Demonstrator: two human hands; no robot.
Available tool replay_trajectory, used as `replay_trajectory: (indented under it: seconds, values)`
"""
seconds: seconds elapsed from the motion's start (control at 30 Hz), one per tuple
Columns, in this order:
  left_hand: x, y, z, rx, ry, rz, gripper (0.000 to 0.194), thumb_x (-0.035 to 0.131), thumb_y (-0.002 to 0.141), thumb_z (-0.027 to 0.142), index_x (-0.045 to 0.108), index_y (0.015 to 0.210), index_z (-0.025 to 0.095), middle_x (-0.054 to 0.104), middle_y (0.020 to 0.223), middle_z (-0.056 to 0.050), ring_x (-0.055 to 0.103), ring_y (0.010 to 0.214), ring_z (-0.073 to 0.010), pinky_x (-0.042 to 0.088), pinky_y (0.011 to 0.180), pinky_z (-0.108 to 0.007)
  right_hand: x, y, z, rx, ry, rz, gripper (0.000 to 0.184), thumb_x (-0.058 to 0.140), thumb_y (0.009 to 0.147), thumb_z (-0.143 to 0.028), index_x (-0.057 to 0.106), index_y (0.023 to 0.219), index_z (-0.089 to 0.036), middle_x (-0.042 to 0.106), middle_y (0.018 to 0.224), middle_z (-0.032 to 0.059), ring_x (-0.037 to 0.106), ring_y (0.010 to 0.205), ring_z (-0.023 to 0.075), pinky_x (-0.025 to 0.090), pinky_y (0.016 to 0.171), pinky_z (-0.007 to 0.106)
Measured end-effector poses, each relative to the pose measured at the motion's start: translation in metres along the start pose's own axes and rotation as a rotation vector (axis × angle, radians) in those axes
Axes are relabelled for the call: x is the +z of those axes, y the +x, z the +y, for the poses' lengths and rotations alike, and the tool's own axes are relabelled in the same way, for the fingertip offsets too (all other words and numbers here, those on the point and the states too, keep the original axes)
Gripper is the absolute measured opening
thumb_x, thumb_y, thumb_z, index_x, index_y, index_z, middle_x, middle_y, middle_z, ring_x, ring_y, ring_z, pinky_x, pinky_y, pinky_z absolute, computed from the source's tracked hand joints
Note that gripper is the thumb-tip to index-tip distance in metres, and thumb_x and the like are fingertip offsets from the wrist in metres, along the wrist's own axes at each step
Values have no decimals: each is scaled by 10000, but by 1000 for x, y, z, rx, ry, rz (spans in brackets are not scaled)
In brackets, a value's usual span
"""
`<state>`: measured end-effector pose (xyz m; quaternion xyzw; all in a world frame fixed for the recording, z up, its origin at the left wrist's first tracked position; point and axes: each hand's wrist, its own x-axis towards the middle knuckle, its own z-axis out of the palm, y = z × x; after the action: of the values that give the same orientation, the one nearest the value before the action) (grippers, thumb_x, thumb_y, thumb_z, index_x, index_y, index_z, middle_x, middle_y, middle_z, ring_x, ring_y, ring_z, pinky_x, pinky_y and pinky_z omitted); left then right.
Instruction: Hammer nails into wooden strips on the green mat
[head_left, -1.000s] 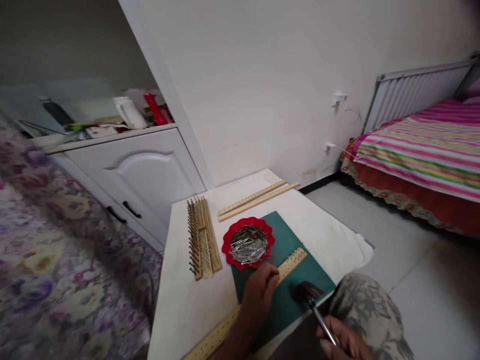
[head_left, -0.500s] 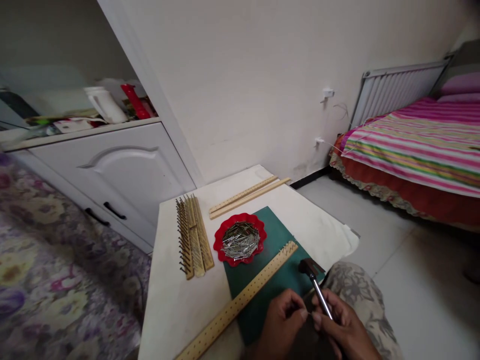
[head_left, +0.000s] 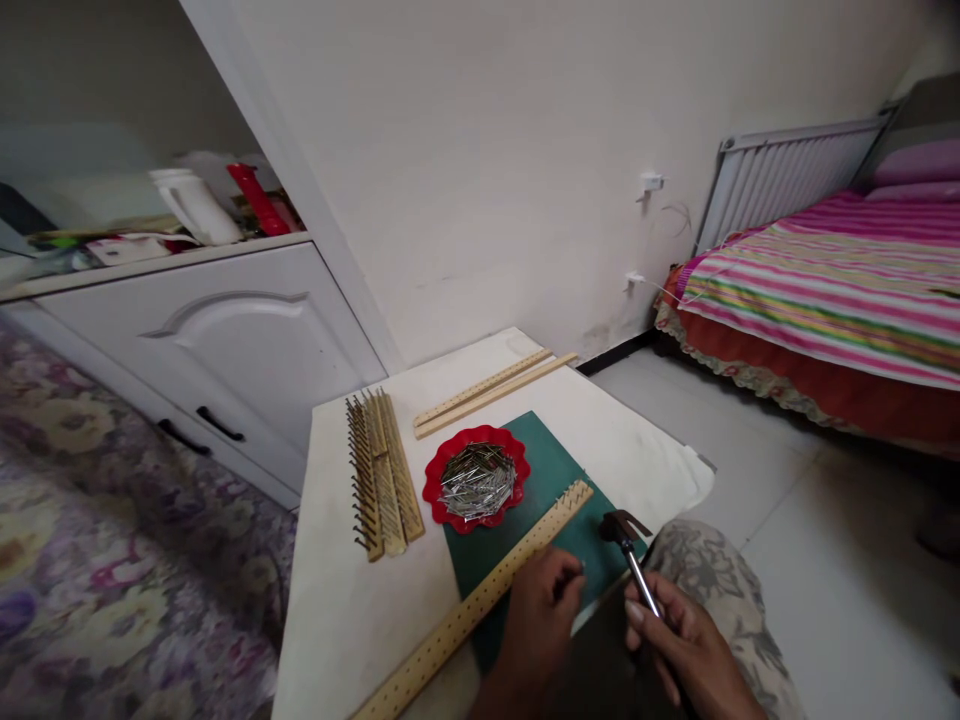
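Note:
My right hand (head_left: 671, 625) is wrapped around the shiny handle of a claw hammer (head_left: 634, 565), whose dark head lies over the right edge of the green mat (head_left: 544, 455). My left hand (head_left: 544, 605) is closed, thumb and fingers pinched together; whatever may be between them is too small to make out. It hovers by the near side of a long wooden strip (head_left: 457, 625) with rows of holes. Several nails stand in the strip's far end. Beyond it, a red scalloped dish (head_left: 433, 490) holds a heap of loose nails (head_left: 480, 485).
Wooden strips full of nails (head_left: 386, 490) lie at the left of the white table (head_left: 330, 600). Two more strips (head_left: 487, 395) rest near its back edge. A white cabinet (head_left: 240, 340) stands at the left, a bed (head_left: 825, 290) at the right.
My left hand has moved away from my right hand, up and left toward the holed strip. The hammer stays in my right hand, almost unmoved. The view has shifted slightly.

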<state>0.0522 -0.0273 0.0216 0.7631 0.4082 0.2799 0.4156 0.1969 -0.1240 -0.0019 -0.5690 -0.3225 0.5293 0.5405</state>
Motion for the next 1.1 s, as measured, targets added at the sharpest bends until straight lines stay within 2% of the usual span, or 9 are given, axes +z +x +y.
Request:
replay_trajectory:
  seconds: [0.1, 0.2, 0.3, 0.43, 0.77, 0.9, 1.1]
  values:
    - [-4, 24, -6, -77, -59, 135, 88, 531, 776, 201, 606, 740, 175, 605, 705, 7, 556, 685, -133, 408, 631, -227, -2, -1, 0, 21, -15, 4, 346, 582, 779, -528, 484, 866, -208, 585, 550, -79, 315, 252, 10, 214, 266, 130]
    - [-1, 43, -10, -26, -83, 225, 124, 519, 797, 232, 615, 750, 170, 603, 732, 5, 569, 711, -131, 423, 653, -222, -1, -2, 4, 27, -30, -10, 376, 582, 762, -554, 505, 872, -203, 583, 539, -78, 320, 244, 16, 219, 255, 135]
    - [8, 52, -13, 12, -68, 286, 140, 513, 801, 226, 624, 738, 170, 610, 738, -1, 574, 724, -134, 430, 666, -222, -1, -2, 6, 37, -28, -10, 394, 589, 747, -567, 513, 873, -201, 566, 519, -86, 311, 237, 15, 220, 245, 135]
    - [15, 53, -15, -11, -21, 293, 160, 502, 816, 241, 641, 766, 180, 640, 733, -4, 586, 714, -141, 437, 668, -232, -3, -2, 4, 32, -40, -16, 386, 580, 761, -557, 497, 876, -197, 558, 522, -88, 313, 246, 13, 222, 251, 128]
    - [15, 54, -15, 7, 86, 313, 198, 472, 832, 254, 651, 778, 187, 651, 754, -8, 593, 718, -144, 428, 674, -239, -1, -1, 10, 35, -6, 13, 398, 599, 726, -578, 482, 822, -210, 543, 481, -91, 275, 241, 20, 199, 243, 134]
    - [15, 53, -14, 12, 138, 307, 189, 470, 838, 239, 647, 790, 194, 646, 768, -5, 587, 732, -143, 422, 688, -241, -1, 0, 12, 34, -16, -14, 399, 577, 742, -582, 471, 830, -207, 534, 490, -94, 258, 243, 11, 184, 251, 128]
    - [14, 53, -15, 29, 191, 300, 206, 447, 854, 230, 635, 777, 191, 625, 788, -12, 582, 760, -142, 419, 696, -237, -1, -2, 2, 51, -74, -49, 420, 503, 785, -605, 462, 900, -203, 497, 469, -110, 281, 243, 20, 197, 266, 123]
